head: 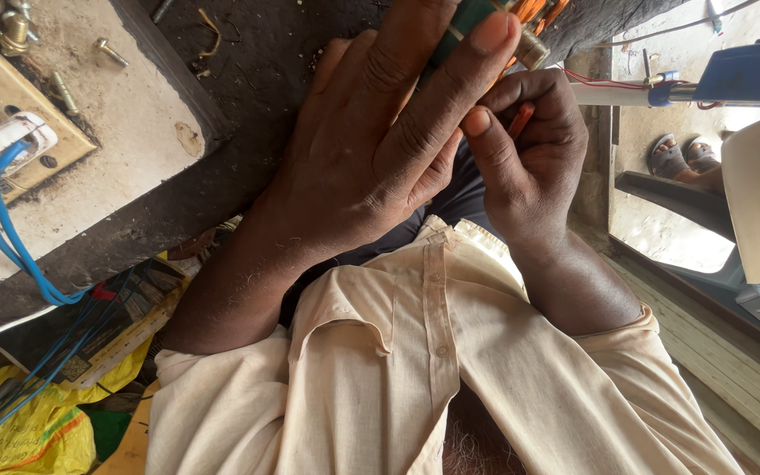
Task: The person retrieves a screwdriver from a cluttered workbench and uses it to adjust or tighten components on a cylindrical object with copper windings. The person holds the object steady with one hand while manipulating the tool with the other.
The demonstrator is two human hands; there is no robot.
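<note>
My left hand (pixel 371 149) reaches up across the middle of the view, its fingers wrapped around a green cylindrical part (pixel 459 22) with a metal end and orange wires (pixel 538 10) at the top. My right hand (pixel 529 158) sits just to the right of it and touches it. Its thumb and fingers pinch a thin orange piece (pixel 521 119), a wire or a slim handle; I cannot tell which. Both forearms come out of the rolled sleeves of my cream shirt (pixel 433 369).
A beige plate with holes (pixel 2 114), loose bolts (pixel 109 51) and blue wires (pixel 10 237) lie at the left on a pale slab. A yellow bag (pixel 37 431) is at the lower left. A blue tool (pixel 749 75) and another person's sandalled feet (pixel 681 157) are at the right.
</note>
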